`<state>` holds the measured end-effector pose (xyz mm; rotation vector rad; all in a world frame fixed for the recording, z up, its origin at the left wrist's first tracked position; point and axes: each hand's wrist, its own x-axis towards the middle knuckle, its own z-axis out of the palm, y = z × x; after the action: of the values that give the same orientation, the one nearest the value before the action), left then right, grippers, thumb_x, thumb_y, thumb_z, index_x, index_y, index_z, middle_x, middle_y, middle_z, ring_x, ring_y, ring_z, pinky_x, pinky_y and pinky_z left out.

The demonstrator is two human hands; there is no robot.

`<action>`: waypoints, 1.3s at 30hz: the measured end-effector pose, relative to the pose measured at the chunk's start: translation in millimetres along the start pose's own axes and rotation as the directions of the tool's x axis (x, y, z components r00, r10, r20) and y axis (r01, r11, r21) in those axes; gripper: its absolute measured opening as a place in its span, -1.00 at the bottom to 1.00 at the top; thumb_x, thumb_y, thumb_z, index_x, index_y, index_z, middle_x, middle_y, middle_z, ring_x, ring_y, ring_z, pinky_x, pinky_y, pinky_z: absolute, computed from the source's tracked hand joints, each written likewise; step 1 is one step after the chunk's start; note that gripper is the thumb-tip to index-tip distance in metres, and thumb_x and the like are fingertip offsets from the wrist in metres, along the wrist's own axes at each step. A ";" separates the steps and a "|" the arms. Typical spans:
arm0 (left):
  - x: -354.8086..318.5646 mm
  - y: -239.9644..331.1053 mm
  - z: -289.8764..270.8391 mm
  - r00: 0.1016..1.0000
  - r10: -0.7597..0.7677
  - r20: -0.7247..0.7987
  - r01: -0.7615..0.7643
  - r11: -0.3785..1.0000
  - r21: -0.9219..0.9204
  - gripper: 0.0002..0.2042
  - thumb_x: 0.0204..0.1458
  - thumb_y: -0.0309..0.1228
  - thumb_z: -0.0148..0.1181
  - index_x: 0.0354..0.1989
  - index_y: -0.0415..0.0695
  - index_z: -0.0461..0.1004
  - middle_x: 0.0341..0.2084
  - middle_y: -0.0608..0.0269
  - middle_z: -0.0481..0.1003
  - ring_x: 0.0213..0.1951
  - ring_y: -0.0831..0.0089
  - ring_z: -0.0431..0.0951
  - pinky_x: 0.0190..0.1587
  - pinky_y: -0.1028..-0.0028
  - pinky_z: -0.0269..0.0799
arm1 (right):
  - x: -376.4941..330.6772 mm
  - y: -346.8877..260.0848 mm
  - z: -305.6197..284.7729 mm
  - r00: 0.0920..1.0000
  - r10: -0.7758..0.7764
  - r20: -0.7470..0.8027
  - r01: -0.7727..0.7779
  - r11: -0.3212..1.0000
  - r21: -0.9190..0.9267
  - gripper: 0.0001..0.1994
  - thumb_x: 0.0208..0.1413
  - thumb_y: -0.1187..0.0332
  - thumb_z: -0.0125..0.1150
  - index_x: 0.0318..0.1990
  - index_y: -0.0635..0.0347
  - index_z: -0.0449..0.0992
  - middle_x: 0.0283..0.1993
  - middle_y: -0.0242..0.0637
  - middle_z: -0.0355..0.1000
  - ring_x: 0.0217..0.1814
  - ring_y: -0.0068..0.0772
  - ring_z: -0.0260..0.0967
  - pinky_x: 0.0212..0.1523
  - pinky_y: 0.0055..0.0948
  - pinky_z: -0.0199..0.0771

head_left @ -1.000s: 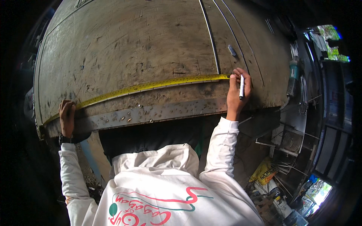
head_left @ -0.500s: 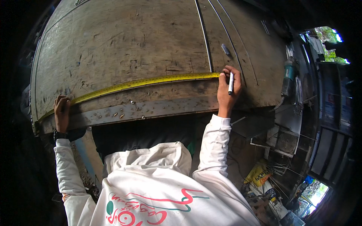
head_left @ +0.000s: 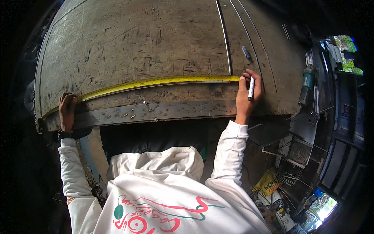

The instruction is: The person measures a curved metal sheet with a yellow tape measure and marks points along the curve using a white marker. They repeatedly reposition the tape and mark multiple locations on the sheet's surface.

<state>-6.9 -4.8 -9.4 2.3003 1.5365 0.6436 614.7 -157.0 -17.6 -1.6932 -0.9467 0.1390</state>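
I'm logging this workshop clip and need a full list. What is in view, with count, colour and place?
tape measure: one, yellow, stretched across the workbench between both hands
workbench: one, grey-brown scratched top, fills the upper picture
metal bar: one, grey, along the bench's near edge
thin rods: about three, grey, running away across the right of the bench
marker: one, white, in the right hand
small pen-like thing: one, dark, on the bench beyond the right hand
angle grinder: one, teal, at the bench's right edge
yellow bag: one, floor, lower right
left hand: pressing the tape's left end
right hand: at the tape's right end
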 end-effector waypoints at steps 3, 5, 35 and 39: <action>1.3 6.8 -1.9 1.000 0.002 -0.014 -0.003 1.000 -0.030 -0.90 0.15 -0.51 0.26 -0.22 -0.26 0.52 -0.22 0.14 0.48 -0.05 0.17 0.47 0.10 0.29 0.31 | 1.5 1.9 0.5 1.000 0.000 0.001 0.000 1.000 -0.008 -0.76 0.18 0.57 0.23 0.01 0.22 0.55 -0.15 -0.29 0.55 -0.09 -0.43 0.50 0.01 -0.41 0.50; -0.9 3.0 -3.7 1.000 0.000 -0.017 -0.001 0.999 -0.042 -0.88 0.11 -0.50 0.31 -0.23 -0.27 0.54 -0.21 0.12 0.49 -0.06 0.15 0.48 0.08 0.30 0.33 | 2.1 2.6 2.8 0.999 0.040 0.012 -0.040 0.999 0.023 -0.75 0.19 0.58 0.22 0.02 0.20 0.55 -0.15 -0.33 0.55 -0.09 -0.48 0.49 0.00 -0.45 0.49; -1.4 -5.4 2.0 0.998 0.003 -0.066 -0.004 1.000 -0.026 -0.88 0.16 -0.47 0.29 -0.22 -0.27 0.58 -0.23 0.14 0.51 -0.11 0.20 0.51 0.01 0.33 0.37 | 0.5 -6.9 5.1 0.999 0.049 0.005 -0.048 0.998 -0.045 -0.78 0.18 0.57 0.22 -0.02 0.24 0.55 -0.13 -0.31 0.53 -0.08 -0.47 0.48 0.00 -0.43 0.52; 0.7 -3.0 0.8 0.998 -0.004 -0.059 0.001 0.999 -0.046 -0.88 0.17 -0.47 0.28 -0.22 -0.27 0.58 -0.23 0.14 0.51 -0.11 0.21 0.51 0.02 0.34 0.36 | 0.4 -0.6 4.8 1.000 0.030 -0.008 -0.030 1.000 -0.010 -0.77 0.18 0.58 0.22 -0.01 0.24 0.55 -0.13 -0.31 0.53 -0.08 -0.47 0.48 -0.01 -0.43 0.52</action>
<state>-8.7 -3.0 -11.4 2.2643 1.5331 0.7448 612.1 -153.0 -18.7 -1.7165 -0.9179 0.1475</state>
